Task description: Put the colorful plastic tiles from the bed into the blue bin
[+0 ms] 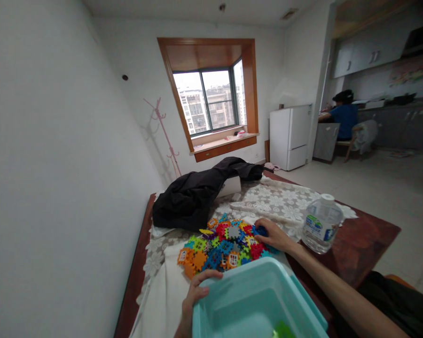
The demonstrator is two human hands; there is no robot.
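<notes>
A heap of small colourful plastic building tiles [222,246] lies on a white cloth on the table. My right hand [273,234] rests on the right side of the heap, fingers curled over a blue tile. My left hand [197,291] grips the far left rim of a turquoise plastic tub [257,303] at the near edge. A green piece [284,330] lies inside the tub.
A clear water bottle [320,224] stands at my right on the lace-covered brown table [368,237]. A black jacket [197,192] lies behind the heap. A white fridge [291,136] and a seated person [343,117] are far back right.
</notes>
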